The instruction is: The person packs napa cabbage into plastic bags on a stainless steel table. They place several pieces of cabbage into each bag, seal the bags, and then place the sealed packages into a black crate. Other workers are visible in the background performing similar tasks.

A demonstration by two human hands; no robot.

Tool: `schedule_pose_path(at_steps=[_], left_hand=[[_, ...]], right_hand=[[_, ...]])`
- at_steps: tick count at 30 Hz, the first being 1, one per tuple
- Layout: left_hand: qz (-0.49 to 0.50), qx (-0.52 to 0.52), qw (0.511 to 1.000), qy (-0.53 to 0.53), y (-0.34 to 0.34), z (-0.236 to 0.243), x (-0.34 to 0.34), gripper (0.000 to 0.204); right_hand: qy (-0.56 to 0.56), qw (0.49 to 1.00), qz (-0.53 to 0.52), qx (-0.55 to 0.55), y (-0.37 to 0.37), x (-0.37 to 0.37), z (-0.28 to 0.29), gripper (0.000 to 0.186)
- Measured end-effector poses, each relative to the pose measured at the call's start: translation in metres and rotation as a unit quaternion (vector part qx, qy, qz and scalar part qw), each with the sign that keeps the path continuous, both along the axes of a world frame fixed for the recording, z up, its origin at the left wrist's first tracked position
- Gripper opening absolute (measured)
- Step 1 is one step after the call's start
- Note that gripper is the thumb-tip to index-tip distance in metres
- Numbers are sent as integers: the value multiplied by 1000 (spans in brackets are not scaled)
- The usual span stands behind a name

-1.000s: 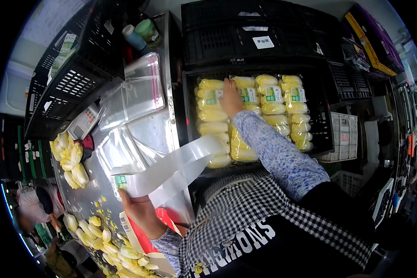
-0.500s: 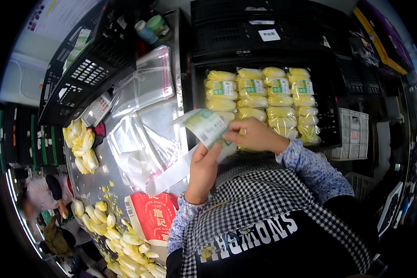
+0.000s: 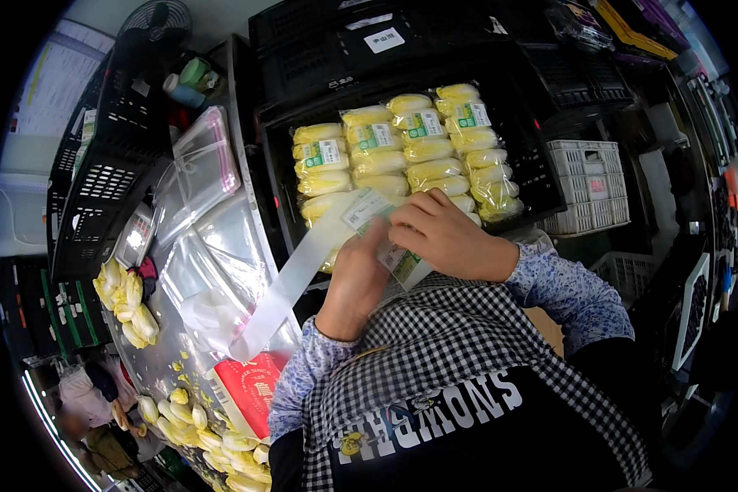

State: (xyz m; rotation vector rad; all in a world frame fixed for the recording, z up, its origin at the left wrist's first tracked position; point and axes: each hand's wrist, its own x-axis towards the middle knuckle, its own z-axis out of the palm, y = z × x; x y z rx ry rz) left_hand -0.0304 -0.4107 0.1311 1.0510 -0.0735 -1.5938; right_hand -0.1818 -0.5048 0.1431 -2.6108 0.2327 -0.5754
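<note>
My left hand [image 3: 355, 275] is closed on a long white strip of sticky labels [image 3: 291, 275], which trails down leftward to a loose heap on the metal table. Fingers of my right hand [image 3: 447, 238] are pinched together right beside it, at the same strip. One green-and-white label [image 3: 367, 208] shows above my left hand, and another label [image 3: 402, 264] hangs below between the hands. Just beyond them, bagged packs of yellow baby cabbage [image 3: 425, 149] lie in rows in a black crate [image 3: 541, 176]. Several of these packs bear a label. My fingertips are partly hidden behind my knuckles.
Clear plastic bags [image 3: 197, 176] lie on the metal table [image 3: 168, 361] to the left, near loose baby cabbages [image 3: 213, 447] and a red printed bag [image 3: 254, 389]. A black basket [image 3: 111, 180] stands far left. White crates [image 3: 586, 184] are at right. Another person [image 3: 98, 402] is at lower left.
My hands have come closer together, and my right hand now covers part of the strip. The upper label has shifted behind my fingers. The whole view has turned, moving the crate leftward.
</note>
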Motion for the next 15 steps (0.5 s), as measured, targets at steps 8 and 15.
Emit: schedule_pose_path(at_steps=[8, 15], left_hand=[[47, 26, 998, 24, -2, -30, 0, 33], [184, -9, 979, -85, 16, -35, 48, 40]], right_hand=[[-90, 996, 18, -2, 8, -49, -20, 16], [-52, 736, -345, 580, -86, -162, -104, 24]])
